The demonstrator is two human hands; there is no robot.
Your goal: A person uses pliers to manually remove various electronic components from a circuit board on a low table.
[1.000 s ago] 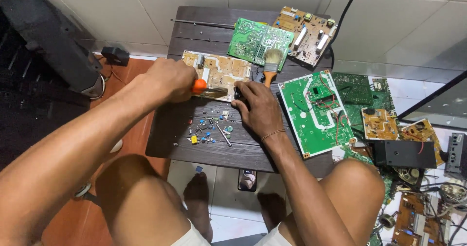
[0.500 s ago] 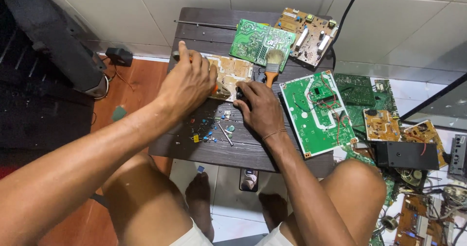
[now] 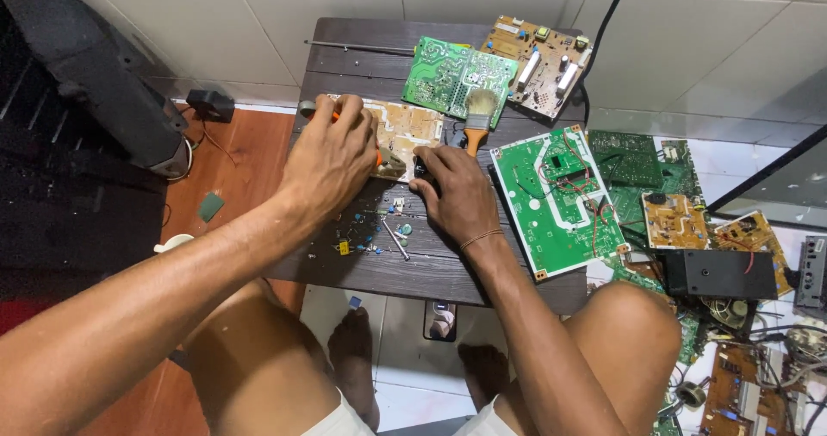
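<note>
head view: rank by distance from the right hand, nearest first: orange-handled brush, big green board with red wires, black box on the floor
From the right hand:
1. Orange-handled brush, just above it on the table.
2. Big green board with red wires, to its right on the table.
3. Black box, far right, on the floor among other boards.

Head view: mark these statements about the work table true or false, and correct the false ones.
1. The left hand grips an orange-handled tool over the tan circuit board. True.
2. The right hand holds the brush. False: the brush lies on the table beyond the hand, untouched.
3. A large green board lies to the right of the right hand. True.
4. The small loose parts sit in a tray. False: they lie scattered on the bare table.
5. The table is white. False: it is dark wood.
</note>
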